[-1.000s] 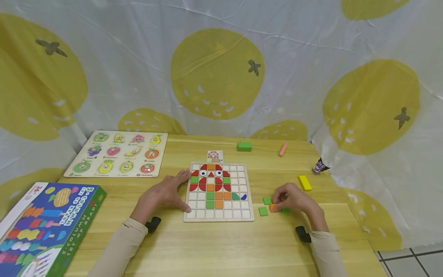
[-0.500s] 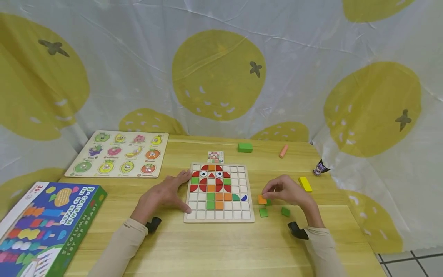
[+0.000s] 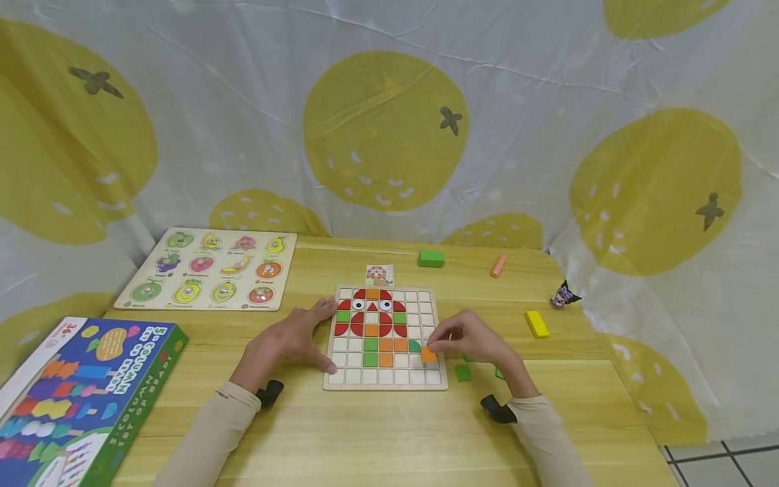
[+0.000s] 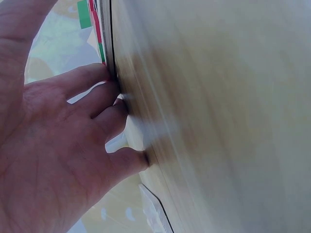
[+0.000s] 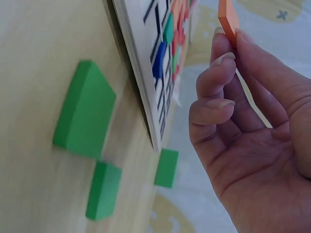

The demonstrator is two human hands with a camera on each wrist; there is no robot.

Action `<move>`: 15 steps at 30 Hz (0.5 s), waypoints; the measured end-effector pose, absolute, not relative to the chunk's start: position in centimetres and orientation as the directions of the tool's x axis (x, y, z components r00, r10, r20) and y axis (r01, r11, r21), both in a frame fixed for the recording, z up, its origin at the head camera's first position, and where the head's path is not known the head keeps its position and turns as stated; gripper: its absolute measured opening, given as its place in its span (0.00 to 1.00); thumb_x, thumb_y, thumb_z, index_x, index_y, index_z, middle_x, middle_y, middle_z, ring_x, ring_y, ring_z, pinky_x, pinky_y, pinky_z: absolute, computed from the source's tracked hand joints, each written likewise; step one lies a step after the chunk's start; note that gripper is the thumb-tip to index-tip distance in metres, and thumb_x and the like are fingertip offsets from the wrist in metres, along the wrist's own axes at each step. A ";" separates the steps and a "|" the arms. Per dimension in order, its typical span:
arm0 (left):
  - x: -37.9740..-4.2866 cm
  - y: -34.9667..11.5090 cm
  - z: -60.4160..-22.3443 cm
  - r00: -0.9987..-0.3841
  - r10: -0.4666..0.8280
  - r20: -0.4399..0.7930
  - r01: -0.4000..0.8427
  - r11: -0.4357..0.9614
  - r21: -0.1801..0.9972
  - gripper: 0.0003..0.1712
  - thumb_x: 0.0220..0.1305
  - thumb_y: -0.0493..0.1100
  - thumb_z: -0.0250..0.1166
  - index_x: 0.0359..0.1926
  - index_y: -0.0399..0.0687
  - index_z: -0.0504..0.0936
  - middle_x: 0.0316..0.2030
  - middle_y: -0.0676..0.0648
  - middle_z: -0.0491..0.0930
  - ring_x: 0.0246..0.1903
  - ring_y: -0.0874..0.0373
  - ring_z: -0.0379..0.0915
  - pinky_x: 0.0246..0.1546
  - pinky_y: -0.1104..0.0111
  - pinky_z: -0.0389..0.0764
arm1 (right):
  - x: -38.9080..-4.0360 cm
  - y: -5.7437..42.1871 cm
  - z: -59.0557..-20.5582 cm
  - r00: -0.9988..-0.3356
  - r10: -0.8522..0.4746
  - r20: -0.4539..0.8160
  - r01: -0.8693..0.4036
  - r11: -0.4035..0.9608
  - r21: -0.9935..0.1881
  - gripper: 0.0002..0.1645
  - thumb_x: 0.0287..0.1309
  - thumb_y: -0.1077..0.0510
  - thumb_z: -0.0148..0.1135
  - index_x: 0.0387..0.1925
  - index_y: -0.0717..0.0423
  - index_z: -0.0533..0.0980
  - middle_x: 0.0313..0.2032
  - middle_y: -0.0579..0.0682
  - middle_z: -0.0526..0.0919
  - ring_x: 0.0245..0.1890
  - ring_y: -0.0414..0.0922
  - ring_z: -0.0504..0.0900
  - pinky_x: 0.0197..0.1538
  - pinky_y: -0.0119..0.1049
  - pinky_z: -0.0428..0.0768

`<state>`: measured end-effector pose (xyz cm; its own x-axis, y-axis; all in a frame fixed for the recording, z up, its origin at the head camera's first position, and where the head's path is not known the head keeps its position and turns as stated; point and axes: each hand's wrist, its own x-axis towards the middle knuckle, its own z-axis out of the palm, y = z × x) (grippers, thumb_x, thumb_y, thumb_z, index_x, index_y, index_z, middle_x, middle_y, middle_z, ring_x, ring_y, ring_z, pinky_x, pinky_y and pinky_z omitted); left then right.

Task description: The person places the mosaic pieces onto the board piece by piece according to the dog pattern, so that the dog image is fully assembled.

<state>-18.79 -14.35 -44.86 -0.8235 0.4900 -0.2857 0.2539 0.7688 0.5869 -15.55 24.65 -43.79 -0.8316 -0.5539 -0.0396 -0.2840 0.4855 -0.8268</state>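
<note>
Between thumb and fingertips my right hand (image 3: 471, 337) pinches an orange square tile (image 3: 429, 354), over the right part of the wooden grid board (image 3: 355, 376). The right wrist view shows the tile (image 5: 227, 20) on edge at the fingertips. Against the board's left edge rests my left hand (image 3: 291, 339), thumb and fingers spread. Red pieces, round eyes and orange and green squares form a figure on the board. A teal piece (image 3: 414, 346) lies in its row. The blue piece (image 5: 158, 60) shows in the right wrist view but is hidden by the orange tile in the head view.
Loose green tiles (image 3: 463, 373) lie right of the board. A small pattern card (image 3: 380, 274) sits behind it. Around are a fruit puzzle (image 3: 237, 292), a bead-game box (image 3: 136, 379), a green block (image 3: 431, 259), a yellow block (image 3: 537, 324), an orange stick (image 3: 498, 265) and a figurine (image 3: 562, 295).
My right hand has lifted the orange tile from among the green ones and carried it left over the board. One green tile shifted slightly. My left hand has stayed put.
</note>
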 end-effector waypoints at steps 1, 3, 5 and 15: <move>-18.8 -14.3 -44.9 -0.823 0.493 -0.283 0.258 0.768 0.586 0.75 0.45 0.64 0.88 0.87 0.52 0.56 0.87 0.43 0.47 0.79 0.17 0.41 0.75 0.29 0.56 | -15.6 24.4 -44.0 -0.830 -0.557 -0.041 -0.286 0.486 -0.826 0.02 0.66 0.62 0.76 0.39 0.55 0.92 0.35 0.45 0.92 0.29 0.38 0.78 0.33 0.26 0.75; -18.8 -14.3 -44.9 -0.822 0.497 -0.278 0.264 0.766 0.586 0.74 0.45 0.64 0.88 0.87 0.52 0.56 0.87 0.43 0.47 0.79 0.18 0.41 0.76 0.29 0.55 | -15.7 23.8 -44.3 -0.823 -0.566 -0.038 -0.295 0.484 -0.824 0.02 0.66 0.62 0.76 0.38 0.56 0.92 0.35 0.45 0.92 0.29 0.38 0.78 0.33 0.27 0.75; -18.7 -14.3 -44.9 -0.823 0.497 -0.276 0.266 0.766 0.585 0.74 0.45 0.64 0.88 0.87 0.52 0.56 0.87 0.42 0.47 0.79 0.18 0.42 0.76 0.29 0.56 | -15.8 23.3 -44.6 -0.820 -0.571 -0.035 -0.304 0.486 -0.819 0.03 0.66 0.61 0.76 0.38 0.58 0.92 0.35 0.45 0.92 0.29 0.38 0.78 0.34 0.27 0.76; -18.9 -14.3 -45.0 -0.828 0.478 -0.294 0.242 0.777 0.581 0.75 0.44 0.65 0.88 0.87 0.55 0.55 0.87 0.43 0.46 0.79 0.17 0.41 0.74 0.28 0.57 | -16.2 20.8 -45.7 -0.836 -0.547 -0.045 -0.305 0.532 -0.790 0.02 0.64 0.62 0.78 0.34 0.56 0.91 0.32 0.43 0.92 0.31 0.35 0.82 0.40 0.30 0.84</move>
